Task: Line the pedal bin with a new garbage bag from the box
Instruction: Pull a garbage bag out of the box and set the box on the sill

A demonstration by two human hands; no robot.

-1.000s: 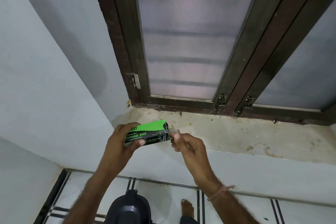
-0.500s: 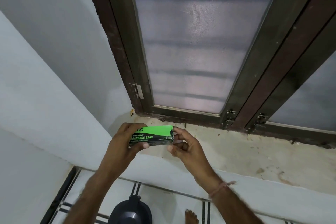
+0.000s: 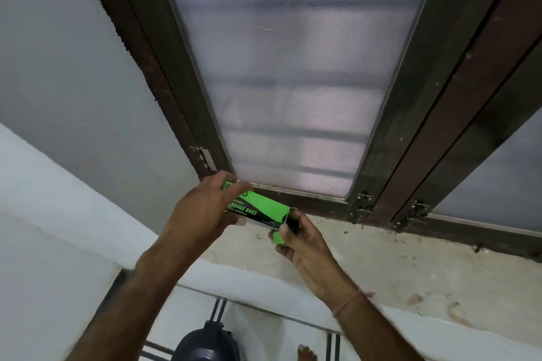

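A green and black box of garbage bags [image 3: 262, 209] is held in the air over the window sill. My left hand [image 3: 205, 211] is wrapped around its left half. My right hand [image 3: 299, 240] is at the box's right end, where a green flap [image 3: 277, 237] hangs open below my fingers; something dark sits at the open end under my thumb. The dark pedal bin [image 3: 205, 344] stands on the floor below, between my forearms, with its lid down.
A stained stone window sill [image 3: 396, 267] runs under a dark-framed window with frosted panes [image 3: 293, 82]. White walls stand to the left. A bare foot [image 3: 306, 354] rests on the tiled floor beside the bin.
The box has tilted, its right end lower, and moved up toward the window frame. The right-end flap, shut half a second ago, now hangs open under my right fingers.
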